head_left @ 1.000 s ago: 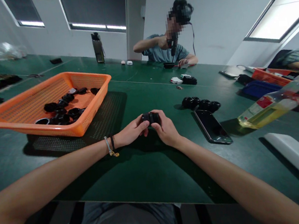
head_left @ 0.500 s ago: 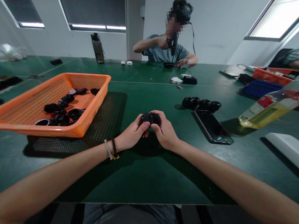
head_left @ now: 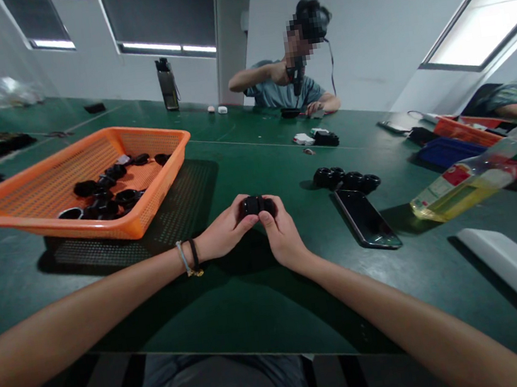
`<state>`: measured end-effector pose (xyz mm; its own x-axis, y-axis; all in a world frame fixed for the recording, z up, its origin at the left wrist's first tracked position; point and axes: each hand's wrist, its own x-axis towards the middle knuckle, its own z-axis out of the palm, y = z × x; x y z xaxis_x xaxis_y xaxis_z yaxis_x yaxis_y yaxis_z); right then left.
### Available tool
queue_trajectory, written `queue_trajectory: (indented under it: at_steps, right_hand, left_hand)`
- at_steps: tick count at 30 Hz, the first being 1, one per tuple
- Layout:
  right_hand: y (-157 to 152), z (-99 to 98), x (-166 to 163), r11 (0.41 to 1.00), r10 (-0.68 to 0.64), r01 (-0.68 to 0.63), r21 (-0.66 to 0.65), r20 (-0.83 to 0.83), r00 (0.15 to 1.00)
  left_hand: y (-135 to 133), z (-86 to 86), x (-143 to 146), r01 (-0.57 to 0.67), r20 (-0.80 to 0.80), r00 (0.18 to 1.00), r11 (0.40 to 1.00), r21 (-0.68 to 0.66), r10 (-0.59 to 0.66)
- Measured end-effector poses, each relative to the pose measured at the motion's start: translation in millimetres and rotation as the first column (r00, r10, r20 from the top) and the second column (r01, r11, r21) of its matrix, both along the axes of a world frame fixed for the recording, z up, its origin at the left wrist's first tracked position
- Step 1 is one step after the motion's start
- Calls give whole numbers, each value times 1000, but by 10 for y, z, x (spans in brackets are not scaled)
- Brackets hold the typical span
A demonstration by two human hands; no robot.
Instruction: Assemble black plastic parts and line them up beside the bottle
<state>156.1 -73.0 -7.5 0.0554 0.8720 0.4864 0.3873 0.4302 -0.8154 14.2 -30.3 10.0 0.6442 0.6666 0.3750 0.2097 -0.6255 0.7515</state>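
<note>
Just above the green table (head_left: 256, 321), a small black rounded part (head_left: 253, 205) with a seam near its middle sits between my two hands. My left hand (head_left: 225, 231) is closed on its left side, thumb along the near face. From the right, my right hand (head_left: 285, 234) grips the other end, its thumb close to the seam. Fingers hide the part's underside and ends. Left of my hands, an orange perforated basket (head_left: 163, 192) holds several loose black round parts (head_left: 103, 207). Several similar black parts (head_left: 345, 179) stand in a row to the right.
A phone (head_left: 367, 220) lies right of my hands. Beyond it are a tilted bottle of yellow liquid (head_left: 444, 195), a white slab-like object (head_left: 516, 267) and a blue tray (head_left: 448, 152). Across the table, a person (head_left: 289, 84) holds a dark tool; a dark bottle (head_left: 167, 86) stands further left.
My fingers have shifted slightly round the black part, and the gap between its two sections looks narrower. Both hands stay in nearly the same place.
</note>
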Motion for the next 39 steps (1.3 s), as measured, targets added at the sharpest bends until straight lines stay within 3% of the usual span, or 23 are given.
queue_trajectory:
  at_steps: [5, 13, 20, 26, 32, 39]
  right_hand:
    - [-12, -9, -34, 992, 30, -43, -116, -111, 993]
    - [-12, -43, -53, 985, 57, -83, -150, -173, 983]
    - [115, -36, 62, 997, 39, -39, -65, 7, 999]
    - [174, -48, 133, 998, 25, -34, 50, 183, 983]
    - [156, -23, 130, 991, 31, -59, 118, 224, 974]
    - [132, -22, 122, 995, 21, -41, 87, 221, 975]
  left_hand:
    - [46, 9, -26, -1, -72, 997, 995, 97, 8]
    - [99, 40, -54, -7, -134, 991, 986, 169, 30]
    - [87, -54, 1, -2, 9, 1000, 999, -52, 3]
    - [101, -126, 26, 79, 108, 993, 947, -310, -48]
    - [66, -129, 40, 125, 157, 985, 920, -372, -70]
    - [-6, -98, 48, 108, 162, 986, 912, -397, -46]
